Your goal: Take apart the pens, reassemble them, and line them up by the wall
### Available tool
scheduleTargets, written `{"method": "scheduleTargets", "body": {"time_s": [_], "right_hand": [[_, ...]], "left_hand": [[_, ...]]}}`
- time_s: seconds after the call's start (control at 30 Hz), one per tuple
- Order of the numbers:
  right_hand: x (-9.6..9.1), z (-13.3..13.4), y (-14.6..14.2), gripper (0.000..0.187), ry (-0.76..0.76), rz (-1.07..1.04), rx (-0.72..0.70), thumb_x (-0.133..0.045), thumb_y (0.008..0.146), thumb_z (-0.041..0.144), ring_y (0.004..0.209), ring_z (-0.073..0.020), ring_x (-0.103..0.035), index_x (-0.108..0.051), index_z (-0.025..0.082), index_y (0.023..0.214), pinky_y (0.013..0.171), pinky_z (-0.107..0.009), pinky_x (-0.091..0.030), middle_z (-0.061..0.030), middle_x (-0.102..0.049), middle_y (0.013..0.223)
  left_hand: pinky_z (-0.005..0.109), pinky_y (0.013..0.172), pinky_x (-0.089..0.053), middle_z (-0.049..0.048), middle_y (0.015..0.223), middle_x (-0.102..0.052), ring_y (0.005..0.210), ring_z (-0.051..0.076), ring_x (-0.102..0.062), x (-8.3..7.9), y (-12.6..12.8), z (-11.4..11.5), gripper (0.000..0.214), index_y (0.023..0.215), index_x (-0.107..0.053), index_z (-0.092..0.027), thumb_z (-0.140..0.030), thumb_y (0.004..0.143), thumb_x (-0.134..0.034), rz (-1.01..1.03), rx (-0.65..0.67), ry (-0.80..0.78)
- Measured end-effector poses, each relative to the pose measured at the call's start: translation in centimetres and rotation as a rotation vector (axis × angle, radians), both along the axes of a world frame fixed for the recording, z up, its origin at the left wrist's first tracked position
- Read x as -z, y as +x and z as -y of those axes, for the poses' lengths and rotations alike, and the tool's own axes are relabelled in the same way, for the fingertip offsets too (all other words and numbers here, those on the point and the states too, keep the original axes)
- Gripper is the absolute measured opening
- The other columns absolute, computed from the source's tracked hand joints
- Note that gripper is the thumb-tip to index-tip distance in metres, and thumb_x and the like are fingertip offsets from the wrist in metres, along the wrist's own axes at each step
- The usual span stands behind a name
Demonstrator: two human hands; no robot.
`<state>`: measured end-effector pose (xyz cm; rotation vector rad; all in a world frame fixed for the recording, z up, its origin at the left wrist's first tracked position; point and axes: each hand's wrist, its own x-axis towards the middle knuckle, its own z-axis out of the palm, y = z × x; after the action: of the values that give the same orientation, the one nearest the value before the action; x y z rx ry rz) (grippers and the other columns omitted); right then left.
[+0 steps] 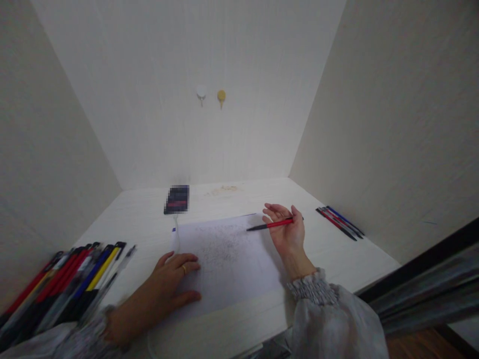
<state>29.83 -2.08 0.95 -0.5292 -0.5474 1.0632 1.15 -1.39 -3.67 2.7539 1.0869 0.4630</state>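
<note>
A sheet of white paper [247,279] covered with small dark marks lies on the white desk. My left hand [172,279] rests on its left side, fingers apart and stretched out, a ring on one of them. Over the paper's right edge, my right hand [286,234] is turned palm up and holds a red and black pen [275,224] between thumb and palm. The pen points left, its dark tip above the sheet, and the other fingers of that hand are loosely curled away from it.
Several pens [82,274] in mixed colours lie in a row at the left. A few more pens [340,223] lie by the right wall. A blurred phone-like device [177,199] with a white cable [176,232] sits behind the paper. Two hooks [221,97] hang on the back wall.
</note>
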Motion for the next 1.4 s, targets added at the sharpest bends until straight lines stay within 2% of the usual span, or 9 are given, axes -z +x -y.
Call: {"method": "scheduleTargets", "body": {"time_s": [0.03, 0.13, 0.27, 0.4, 0.57, 0.67, 0.8, 0.93, 1.4], "right_hand": [[0.0, 0.1, 0.3, 0.043, 0.001, 0.033, -0.026, -0.035, 0.076, 0.046, 0.06, -0.0154, -0.058, -0.063, 0.014, 0.067, 0.054, -0.028, -0.047, -0.0075, -0.064, 0.065], [0.1, 0.1, 1.2, 0.05, -0.053, 0.173, -0.046, -0.034, 0.073, 0.054, 0.05, -0.0149, -0.056, -0.062, 0.013, 0.073, 0.053, -0.03, -0.046, -0.0031, -0.057, 0.045], [0.6, -0.1, 1.9, 0.018, -0.124, 0.442, 0.095, -0.061, 0.064, 0.033, 0.054, -0.0108, -0.056, -0.057, 0.016, 0.07, 0.054, -0.023, -0.043, 0.0017, -0.058, 0.051], [1.4, -0.5, 2.4, 0.018, -0.157, 0.581, 0.138, -0.061, 0.063, 0.026, 0.035, -0.0068, -0.045, -0.048, 0.017, 0.056, 0.044, -0.02, -0.037, 0.0087, -0.042, 0.033], [2.3, -1.0, 2.4, 0.016, -0.21, 0.77, 0.084, -0.053, 0.068, 0.031, 0.056, -0.0124, -0.056, -0.056, 0.016, 0.073, 0.053, -0.023, -0.04, 0.0001, -0.059, 0.053], [3.2, -1.4, 2.2, 0.017, -0.281, 0.905, 0.084, -0.056, 0.065, 0.032, 0.042, -0.0091, -0.049, -0.052, 0.016, 0.061, 0.04, -0.019, -0.033, 0.0024, -0.054, 0.045], [4.0, -1.6, 1.8, 0.024, -0.338, 0.98, 0.084, -0.049, 0.068, 0.037, 0.027, -0.0069, -0.035, -0.045, 0.018, 0.054, 0.031, -0.018, -0.022, 0.0077, -0.037, 0.029], [4.3, -1.5, 1.6, 0.025, -0.336, 1.068, 0.067, -0.042, 0.072, 0.036, 0.03, -0.0077, -0.038, -0.047, 0.017, 0.057, 0.034, -0.019, -0.027, 0.0058, -0.041, 0.032], [4.9, -2.0, 1.6, 0.022, -0.38, 1.266, 0.2, -0.042, 0.068, 0.026, 0.034, -0.0083, -0.034, -0.043, 0.019, 0.047, 0.038, -0.021, -0.023, 0.0065, -0.036, 0.032]], "left_hand": [[0.048, 0.091, -0.024, 0.0059, 0.106, -0.056, 0.098, 0.025, -0.05, 0.0, 0.1, 0.1, 0.039, 0.098, -0.055, -0.025, -0.044, 0.064, -0.056, 0.004, -0.007, 0.011], [0.048, 0.092, -0.024, 0.0049, 0.107, -0.056, 0.099, 0.024, -0.05, 0.0, 0.0, 0.1, 0.038, 0.099, -0.055, -0.026, -0.045, 0.066, -0.054, -0.002, -0.004, 0.013], [0.048, 0.092, -0.024, 0.005, 0.109, -0.055, 0.1, 0.024, -0.049, -0.5, -0.2, 0.0, 0.04, 0.102, -0.053, -0.027, -0.047, 0.068, -0.051, -0.031, 0.04, -0.035], [0.049, 0.093, -0.022, 0.0063, 0.111, -0.053, 0.102, 0.023, -0.047, -0.9, -0.3, 0.1, 0.04, 0.104, -0.051, -0.026, -0.046, 0.07, -0.049, -0.034, 0.049, -0.054], [0.049, 0.093, -0.021, 0.0085, 0.111, -0.053, 0.103, 0.024, -0.047, -0.8, -0.3, 0.1, 0.041, 0.105, -0.051, -0.024, -0.046, 0.07, -0.049, -0.035, 0.066, -0.055], [0.049, 0.092, -0.022, 0.0077, 0.11, -0.054, 0.101, 0.025, -0.048, -0.6, -0.3, -0.1, 0.042, 0.104, -0.051, -0.024, -0.047, 0.069, -0.049, -0.034, 0.062, -0.051], [0.048, 0.092, -0.021, 0.006, 0.109, -0.054, 0.1, 0.023, -0.048, -0.3, -0.1, 0.0, 0.039, 0.102, -0.052, -0.026, -0.047, 0.069, -0.05, -0.039, 0.024, -0.026], [0.047, 0.092, -0.021, 0.0055, 0.108, -0.055, 0.099, 0.022, -0.049, 0.0, 0.1, 0.1, 0.039, 0.1, -0.052, -0.026, -0.046, 0.067, -0.053, -0.029, -0.002, 0.001], [0.046, 0.092, -0.021, 0.0053, 0.105, -0.056, 0.096, 0.022, -0.049, 0.2, 0.4, 0.2, 0.037, 0.098, -0.055, -0.024, -0.043, 0.066, -0.054, -0.007, -0.028, 0.027]]}}
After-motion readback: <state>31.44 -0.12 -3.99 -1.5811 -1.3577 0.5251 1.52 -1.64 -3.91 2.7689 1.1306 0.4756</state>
